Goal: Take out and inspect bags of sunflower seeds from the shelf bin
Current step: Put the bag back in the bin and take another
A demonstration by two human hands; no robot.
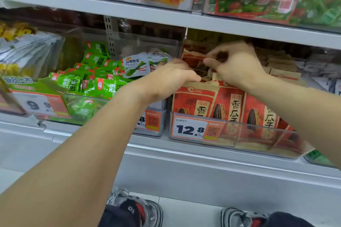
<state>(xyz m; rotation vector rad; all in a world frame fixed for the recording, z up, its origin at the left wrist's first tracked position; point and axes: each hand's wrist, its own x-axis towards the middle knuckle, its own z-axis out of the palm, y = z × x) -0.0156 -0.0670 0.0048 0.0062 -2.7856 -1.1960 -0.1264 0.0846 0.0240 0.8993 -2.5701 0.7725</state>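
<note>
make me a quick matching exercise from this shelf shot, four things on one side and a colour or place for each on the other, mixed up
Things:
1. sunflower seed bags
2. price tag 12.8
3. right hand
4. small snack packets

Descriptions:
A. green, piled in the bin to the left
B. on the clear front wall of the seed bin
C. red with tan tops, standing upright in a row
D. pinching the top of a bag at the back of the seed bin

Pairs: 1-C, 2-B, 3-D, 4-A

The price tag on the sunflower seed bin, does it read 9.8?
No. The price tag on the front of the sunflower seed bin reads 12.8, just below the red bags.
</note>
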